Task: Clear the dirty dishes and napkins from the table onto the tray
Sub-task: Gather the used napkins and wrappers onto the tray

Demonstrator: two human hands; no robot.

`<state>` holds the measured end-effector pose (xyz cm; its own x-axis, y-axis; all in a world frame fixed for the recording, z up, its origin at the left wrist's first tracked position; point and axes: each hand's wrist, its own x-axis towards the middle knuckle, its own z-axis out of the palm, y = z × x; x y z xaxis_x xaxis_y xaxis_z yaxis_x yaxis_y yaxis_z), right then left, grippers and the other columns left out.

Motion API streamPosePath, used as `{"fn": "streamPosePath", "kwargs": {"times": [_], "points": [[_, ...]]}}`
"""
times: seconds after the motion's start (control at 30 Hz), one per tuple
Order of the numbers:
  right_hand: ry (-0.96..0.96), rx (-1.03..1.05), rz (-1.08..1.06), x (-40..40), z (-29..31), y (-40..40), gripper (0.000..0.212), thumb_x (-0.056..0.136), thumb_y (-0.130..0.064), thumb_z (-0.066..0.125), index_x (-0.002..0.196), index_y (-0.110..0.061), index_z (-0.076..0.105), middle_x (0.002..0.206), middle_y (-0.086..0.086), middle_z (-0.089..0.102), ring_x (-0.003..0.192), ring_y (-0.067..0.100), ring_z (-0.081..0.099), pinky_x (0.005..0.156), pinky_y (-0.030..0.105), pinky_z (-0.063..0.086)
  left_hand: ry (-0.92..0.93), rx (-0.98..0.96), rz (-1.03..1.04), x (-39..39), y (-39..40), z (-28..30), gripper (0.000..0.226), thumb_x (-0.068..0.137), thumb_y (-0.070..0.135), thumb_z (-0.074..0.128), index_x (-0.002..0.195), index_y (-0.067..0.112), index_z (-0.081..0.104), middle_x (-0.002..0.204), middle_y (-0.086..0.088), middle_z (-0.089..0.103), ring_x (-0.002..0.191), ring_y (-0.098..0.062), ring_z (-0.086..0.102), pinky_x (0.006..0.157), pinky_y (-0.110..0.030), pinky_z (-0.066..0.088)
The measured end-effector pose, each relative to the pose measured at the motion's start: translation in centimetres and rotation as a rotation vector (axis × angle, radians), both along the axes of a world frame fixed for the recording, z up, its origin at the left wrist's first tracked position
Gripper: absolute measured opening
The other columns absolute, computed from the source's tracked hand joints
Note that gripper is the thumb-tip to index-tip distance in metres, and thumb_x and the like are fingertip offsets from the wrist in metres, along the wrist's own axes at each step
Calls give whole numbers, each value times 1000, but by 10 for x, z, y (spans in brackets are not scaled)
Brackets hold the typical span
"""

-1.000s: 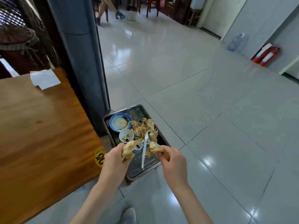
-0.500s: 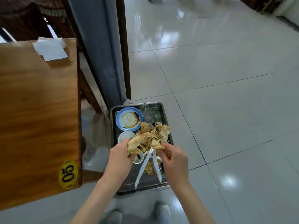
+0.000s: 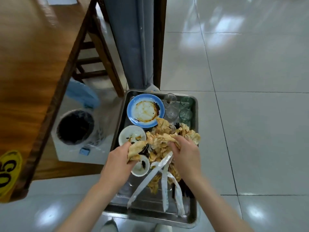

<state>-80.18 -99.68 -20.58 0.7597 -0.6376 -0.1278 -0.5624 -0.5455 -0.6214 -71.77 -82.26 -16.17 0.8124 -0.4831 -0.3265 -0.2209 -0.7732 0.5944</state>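
Note:
A metal tray (image 3: 194, 206) sits low in front of me. It holds a blue-rimmed dirty plate (image 3: 145, 110), a white bowl (image 3: 132, 136), a small white cup (image 3: 140, 167), several clear glasses (image 3: 178, 108) and a heap of stained napkins (image 3: 168, 139). My left hand (image 3: 119, 160) grips a crumpled stained napkin over the cup. My right hand (image 3: 184, 156) grips the napkin heap, with white paper wrappers (image 3: 164, 185) hanging below it over the tray.
The wooden table (image 3: 33, 64) with a yellow "05" sticker (image 3: 9, 169) stands at the left. Under it sit a white bin with a black liner (image 3: 75, 128) and a wooden chair frame (image 3: 100, 64). A grey pillar (image 3: 133, 39) rises behind the tray. Tiled floor lies to the right.
The view has tilted down and closer to the tray. Both hands, still gripping the stained napkins, have moved down over the tray, and the bin under the table has come into view.

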Motion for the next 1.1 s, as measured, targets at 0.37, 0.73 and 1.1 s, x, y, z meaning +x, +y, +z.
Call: {"fn": "streamPosePath", "kwargs": {"times": [0.37,0.73,1.1], "points": [[10,-60,-67,52,-52,-20,26,90,-40,54,105,-21,63,94,-1,58,74,9,44,56,22,31,-82,-3,49,12,8,-28,20,84,22,68,97,22,52,89,2,59,80,-16,53,62,-25,35],[74,15,-62,41,-56,-15,55,86,-46,59,133,-21,48,134,4,51,124,23,46,98,42,43,-65,17,74,0,16,-32,24,83,24,69,102,20,54,88,7,55,79,-10,51,54,-12,33],[-1,-28,-13,30,-57,-13,26,87,-6,59,111,-11,65,112,7,59,108,25,50,84,28,39,-50,15,87,-10,10,-35,26,83,24,69,104,20,55,93,5,59,86,-12,55,66,-18,40]]}}
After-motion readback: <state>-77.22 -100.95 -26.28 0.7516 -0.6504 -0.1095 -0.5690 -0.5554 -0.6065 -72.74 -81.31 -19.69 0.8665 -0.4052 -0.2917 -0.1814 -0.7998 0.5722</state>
